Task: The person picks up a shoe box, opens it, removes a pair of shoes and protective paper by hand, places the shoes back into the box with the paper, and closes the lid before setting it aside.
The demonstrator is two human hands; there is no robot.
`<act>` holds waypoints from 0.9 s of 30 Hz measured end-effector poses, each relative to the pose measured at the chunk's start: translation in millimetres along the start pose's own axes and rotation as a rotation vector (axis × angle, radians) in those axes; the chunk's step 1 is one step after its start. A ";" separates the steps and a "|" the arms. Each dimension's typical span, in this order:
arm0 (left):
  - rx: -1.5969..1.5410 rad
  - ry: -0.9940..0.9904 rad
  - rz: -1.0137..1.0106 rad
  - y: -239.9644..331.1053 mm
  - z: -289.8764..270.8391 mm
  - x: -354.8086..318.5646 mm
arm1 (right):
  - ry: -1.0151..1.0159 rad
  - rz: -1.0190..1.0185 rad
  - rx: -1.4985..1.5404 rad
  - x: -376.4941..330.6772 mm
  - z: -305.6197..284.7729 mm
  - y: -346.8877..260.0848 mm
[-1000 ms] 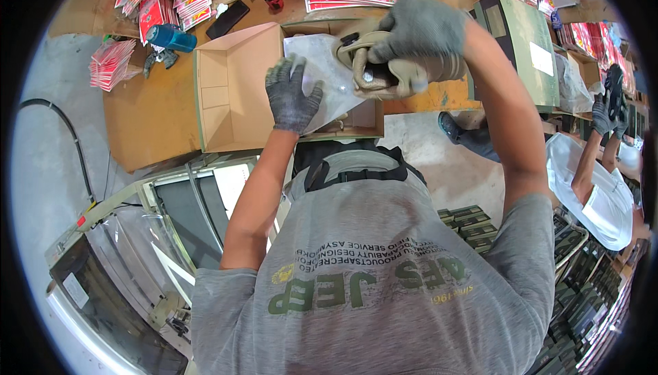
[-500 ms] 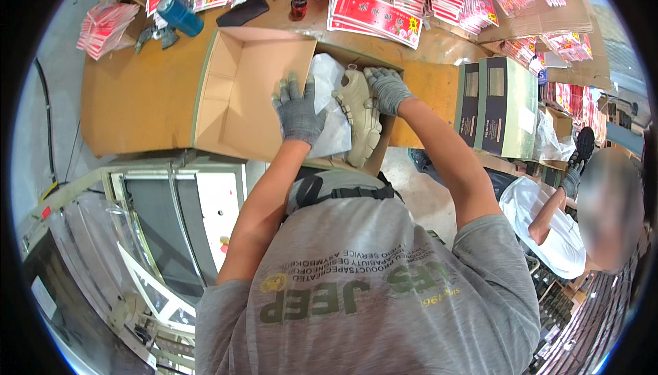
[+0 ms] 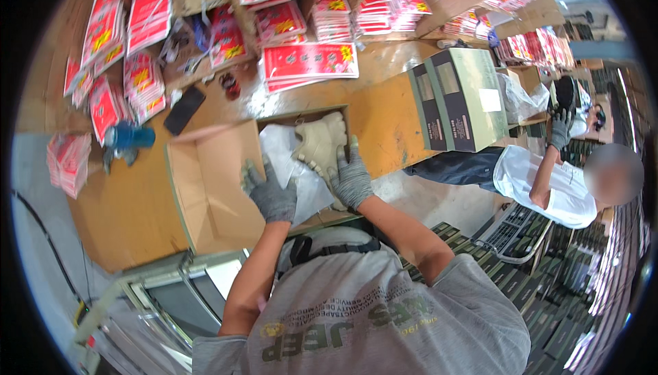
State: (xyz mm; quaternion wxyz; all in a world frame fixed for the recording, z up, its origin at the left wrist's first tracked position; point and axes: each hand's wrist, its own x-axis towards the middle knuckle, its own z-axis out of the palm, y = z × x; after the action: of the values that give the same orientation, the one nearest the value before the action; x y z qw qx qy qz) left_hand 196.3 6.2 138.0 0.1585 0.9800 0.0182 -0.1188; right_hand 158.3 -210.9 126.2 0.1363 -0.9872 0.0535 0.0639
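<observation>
An open cardboard shoebox [image 3: 205,200] lies on the orange-brown table [image 3: 123,224], its lid folded out to the left. White tissue paper [image 3: 284,149] lines the box. A pair of beige chunky-soled shoes [image 3: 321,140] lies on the paper at the box's right end. My right hand [image 3: 351,182], in a grey glove, holds the shoes by their near side. My left hand [image 3: 271,195], also gloved, presses flat on the tissue paper just left of the shoes, fingers spread.
Stacks of red printed packets [image 3: 308,59] cover the far table. A black phone [image 3: 184,109] and a blue object [image 3: 129,135] lie left of the box. Two dark green boxes [image 3: 460,97] stand to the right. A person in white [image 3: 548,183] works at right, above stacked dark boxes [image 3: 548,299].
My right hand has brought the beige shoes down from above the box and set them on the tissue paper. My left hand stayed on the paper.
</observation>
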 end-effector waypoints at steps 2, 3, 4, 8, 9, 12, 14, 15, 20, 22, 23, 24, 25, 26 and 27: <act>-0.029 0.005 -0.011 8.1 -1.2 4.7 | -0.073 0.017 0.048 10.4 -10.2 7.0; -0.038 0.000 -0.022 12.6 -1.7 9.0 | -0.100 0.018 0.067 20.4 -16.7 12.5; -0.038 0.018 -0.021 18.0 0.0 11.3 | -0.064 0.005 0.089 24.7 -16.3 21.3; -0.029 0.051 -0.055 27.8 4.4 16.6 | -0.088 -0.006 0.196 34.0 -24.0 36.6; -0.026 0.049 -0.051 31.3 5.8 15.6 | -0.081 -0.030 0.183 32.0 -22.9 43.4; -0.008 0.075 -0.059 22.7 7.6 14.9 | 0.055 -0.166 0.297 47.1 -19.9 60.2; -0.018 0.096 -0.053 25.0 11.7 17.1 | 0.204 -0.254 0.390 72.7 -46.4 79.6; -0.007 0.093 -0.083 24.7 10.9 16.3 | 0.271 -0.315 0.430 93.3 -87.5 80.1; 0.005 0.053 -0.140 36.7 12.8 22.8 | 0.885 -0.117 -0.416 263.4 -198.3 186.7; 0.008 0.048 -0.140 38.2 15.6 26.6 | 1.142 -0.081 0.082 334.9 -292.5 216.8; 0.021 0.054 -0.149 36.3 15.7 25.5 | 1.238 -0.078 0.094 360.0 -331.9 223.8; 0.021 0.064 -0.136 38.0 16.3 27.0 | 1.301 -0.022 0.026 378.3 -371.3 235.6; 0.035 0.064 -0.143 37.7 14.5 24.1 | 1.323 -0.028 0.021 392.9 -402.7 237.4; 0.047 0.067 -0.148 38.3 12.8 23.1 | 1.349 -0.035 0.016 406.1 -429.9 238.8; 0.057 0.067 -0.148 39.6 13.1 23.8 | 1.314 -0.069 -0.033 418.1 -450.9 244.2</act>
State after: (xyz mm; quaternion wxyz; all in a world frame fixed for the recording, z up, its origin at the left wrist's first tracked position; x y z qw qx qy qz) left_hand 219.3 -35.5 132.4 0.1205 0.9835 0.0926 -0.0977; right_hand 590.8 -605.9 433.8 0.0623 -0.8238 0.0931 -0.5557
